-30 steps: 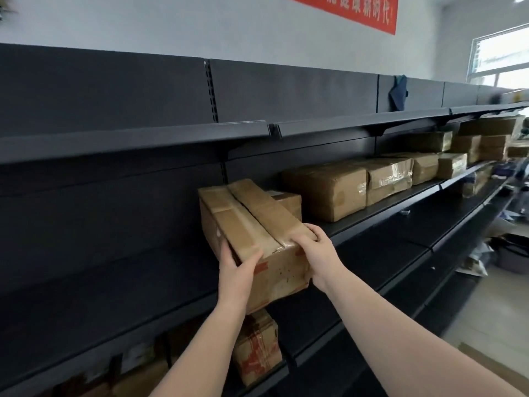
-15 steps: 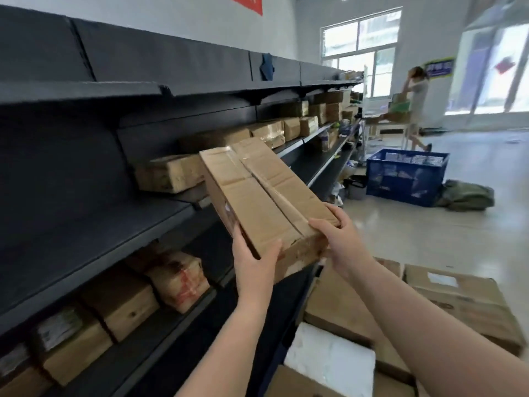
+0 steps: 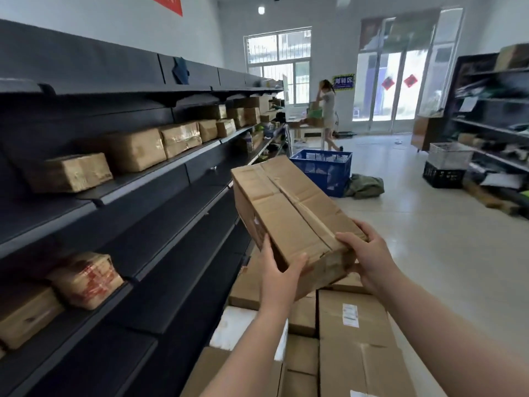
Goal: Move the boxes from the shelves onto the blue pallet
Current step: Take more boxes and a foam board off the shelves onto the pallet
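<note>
Dark shelves [image 3: 160,213] at left, carrying taped cardboard boxes [image 3: 134,150] in rows. Centre: long carton [image 3: 289,216], tilted, held in the air beside the shelves, above stacked boxes [image 3: 355,336] on the floor. Left hand [image 3: 279,277] grip grasping near left corner; right hand [image 3: 372,256] grip grasping near right end. Blue crate [image 3: 325,170] beyond.

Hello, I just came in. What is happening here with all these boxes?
A person is carrying a long brown cardboard box with a taped seam in both hands, away from the dark metal shelves. The left hand holds its near left corner and the right hand grips its near right end. The box is in the air, tilted, above a stack of brown cardboard boxes lying low in front of the person. More taped brown boxes wait on the shelves.
</note>
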